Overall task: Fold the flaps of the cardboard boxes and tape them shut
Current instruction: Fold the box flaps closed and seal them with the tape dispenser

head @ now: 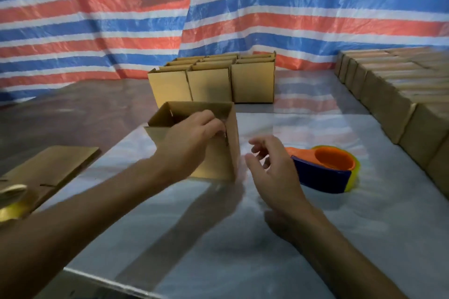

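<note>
Left hand (192, 138) fingertips curl over rim of box (216, 165), out of my sight inside. Right hand (272, 167) smeared by motion and covers left end of tape dispenser (325, 175). Boxes at right (393, 94) blurred, run off right edge. Flat cardboard (51, 167) and yellowish thing (12, 204) cut by left edge; latter I can't identify. Rear rows of open boxes (211, 82) mostly hidden behind front row.

Two bare forearms, uncovered right to the frame edge. Left hand (194, 136) and right hand (269, 165) bare too. Slim wrists. Fingers motion-blurred, nails unreadable.
</note>
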